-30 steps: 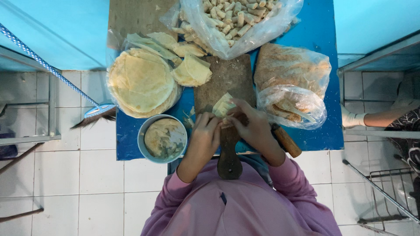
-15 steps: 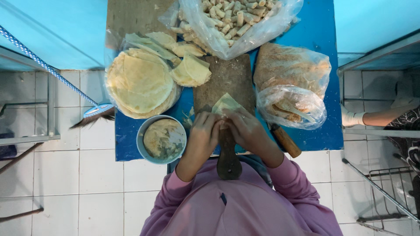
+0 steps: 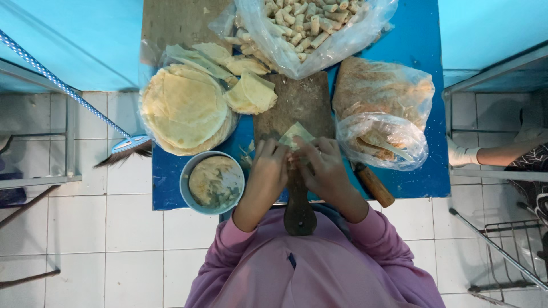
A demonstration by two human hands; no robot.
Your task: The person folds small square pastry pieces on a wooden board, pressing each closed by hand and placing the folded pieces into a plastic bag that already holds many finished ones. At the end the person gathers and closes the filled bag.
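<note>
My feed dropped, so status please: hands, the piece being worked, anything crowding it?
Left hand and right hand both pinch the folded wrapper over the wooden board. Filling bowl beside left hand. Nothing blocking.

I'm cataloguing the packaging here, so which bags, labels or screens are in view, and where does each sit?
Clear plastic bag of pale finished rolls: top centre of the blue table, open.
Clear plastic bag of brownish crumbs: right of the wooden board, lumpy.
Clear plastic under the round wrapper stack: left side.
No labels, signs or screens visible.
</note>
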